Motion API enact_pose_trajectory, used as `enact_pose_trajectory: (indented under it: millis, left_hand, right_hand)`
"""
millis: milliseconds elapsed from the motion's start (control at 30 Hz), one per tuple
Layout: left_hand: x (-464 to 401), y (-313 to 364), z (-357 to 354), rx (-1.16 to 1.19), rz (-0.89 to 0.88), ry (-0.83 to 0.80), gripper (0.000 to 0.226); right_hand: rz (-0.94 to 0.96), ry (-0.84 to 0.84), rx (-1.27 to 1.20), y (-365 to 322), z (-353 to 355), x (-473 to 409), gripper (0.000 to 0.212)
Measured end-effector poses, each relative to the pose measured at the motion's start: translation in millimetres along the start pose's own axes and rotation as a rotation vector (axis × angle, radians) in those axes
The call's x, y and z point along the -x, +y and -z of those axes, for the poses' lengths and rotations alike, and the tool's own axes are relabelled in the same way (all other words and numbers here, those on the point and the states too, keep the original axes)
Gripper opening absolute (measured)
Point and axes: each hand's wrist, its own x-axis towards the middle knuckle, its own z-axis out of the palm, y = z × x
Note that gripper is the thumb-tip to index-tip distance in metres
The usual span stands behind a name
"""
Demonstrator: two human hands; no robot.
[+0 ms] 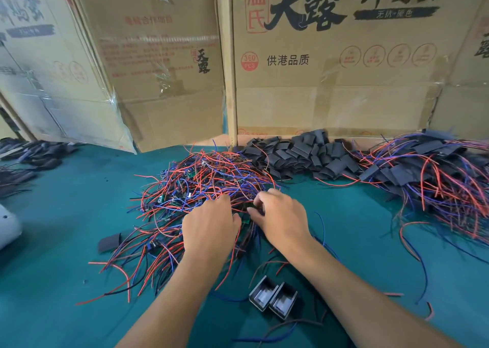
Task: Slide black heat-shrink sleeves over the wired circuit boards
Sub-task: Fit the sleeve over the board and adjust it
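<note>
While left hand (209, 225) lies knuckles-up (grasp unclear), right hand (277, 215) pinches green circuit board (244, 219).

Arms: two bare forearms, no sleeves in view.
Left hand (210, 231): bare, no glove, no ring or watch that shows.
Right hand (280, 216): bare, no glove; wrist bare too.
Nails: seem short and unpainted, though most fingertips are hidden.
</note>
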Motion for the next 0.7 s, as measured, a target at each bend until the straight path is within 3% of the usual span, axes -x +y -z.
enact_pose_trajectory:
  millis: [167, 300, 533, 700]
  left_hand:
    - [0.1, 1.5, -0.9, -0.009, -0.006, -0.004, 0.02]
    - [0.3, 3.3, -0.8, -0.017, -0.012, -0.001, 0.019]
    - [0.1, 1.6, -2.6, -0.045, -0.027, -0.036, 0.014]
    - [-0.8, 2.3, 2.3, 0.029, 0.003, 0.031, 0.016]
  right_hand:
    - [0.018, -0.014, -0.015, -1.2, -3.5, -1.9, 0.031]
    - [0.053, -0.031, -0.049, -1.9, -5.8, -2.3, 0.017]
    - [0.166, -0.053, -0.018, -2.4, -2.3, -3.9, 0.024]
    - [0.13, -0.145, -0.224, 7.9, 31.9, -13.8, 0.015]
